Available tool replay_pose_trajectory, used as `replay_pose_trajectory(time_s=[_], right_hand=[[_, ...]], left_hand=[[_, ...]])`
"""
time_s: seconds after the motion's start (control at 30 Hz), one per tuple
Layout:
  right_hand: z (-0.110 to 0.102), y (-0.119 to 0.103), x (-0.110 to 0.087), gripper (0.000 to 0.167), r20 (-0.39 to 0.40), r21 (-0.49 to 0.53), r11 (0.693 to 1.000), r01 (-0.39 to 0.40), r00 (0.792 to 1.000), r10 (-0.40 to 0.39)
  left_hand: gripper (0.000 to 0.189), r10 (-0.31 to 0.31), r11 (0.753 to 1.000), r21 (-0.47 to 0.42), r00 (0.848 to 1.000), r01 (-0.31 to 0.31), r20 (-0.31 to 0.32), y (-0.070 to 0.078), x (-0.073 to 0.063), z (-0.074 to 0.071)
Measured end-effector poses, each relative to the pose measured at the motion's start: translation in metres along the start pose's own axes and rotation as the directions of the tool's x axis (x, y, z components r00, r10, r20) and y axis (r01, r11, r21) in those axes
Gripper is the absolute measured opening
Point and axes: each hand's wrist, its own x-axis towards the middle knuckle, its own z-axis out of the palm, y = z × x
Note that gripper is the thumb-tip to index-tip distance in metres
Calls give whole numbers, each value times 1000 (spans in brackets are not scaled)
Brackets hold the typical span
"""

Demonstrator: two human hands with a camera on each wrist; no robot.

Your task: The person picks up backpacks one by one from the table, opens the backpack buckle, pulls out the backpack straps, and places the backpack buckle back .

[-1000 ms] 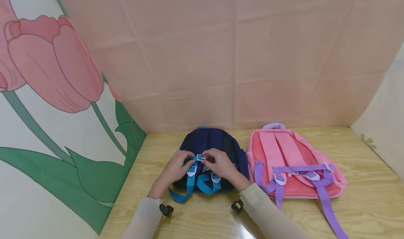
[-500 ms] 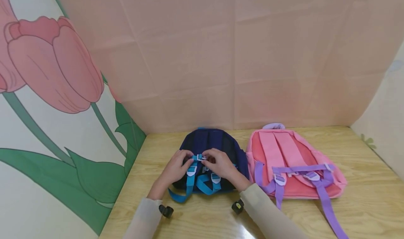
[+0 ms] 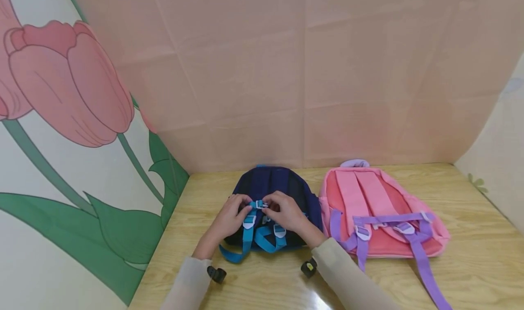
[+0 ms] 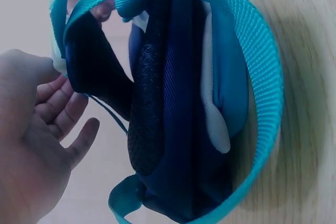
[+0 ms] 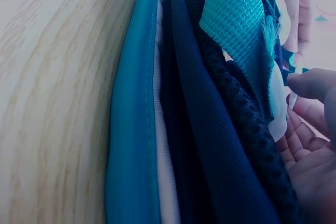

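Note:
A navy backpack (image 3: 270, 182) lies on the table with its back panel and shoulder straps facing up. Over its middle, a short blue strap (image 3: 254, 204) with a white plastic buckle (image 3: 259, 204) spans the two hands. My left hand (image 3: 226, 216) pinches the strap's left end between thumb and fingers. From the right side, my right hand (image 3: 286, 212) pinches the buckle, its fingertips partly covering it. Below them, blue webbing (image 3: 247, 239) hangs from a white slider (image 3: 249, 222), and a second slider (image 3: 280, 231) holds a looped strap. The left wrist view shows the webbing (image 4: 268, 87) arching beside the bag.
A pink backpack (image 3: 376, 192) lies against the navy one's right side, with a purple strap (image 3: 425, 269) trailing toward the table's front. The wooden table (image 3: 262, 282) meets a pinkish-tan backdrop (image 3: 254, 96) behind the bags. A tulip-printed panel (image 3: 98, 219) stands at the left.

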Motion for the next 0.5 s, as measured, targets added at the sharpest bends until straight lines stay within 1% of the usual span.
replay_pose_trajectory(time_s=[0.17,0.5], right_hand=[[-1,-1,0,18,-1,5,1000,-5,1000,5],[-1,0,-1,18,10,2,1000,6,1000,-7]], left_hand=[[18,-3,1000,2,1000,3,-1,1,1,-1],[17,10,1000,6,1000,-10,7,2,1,1]])
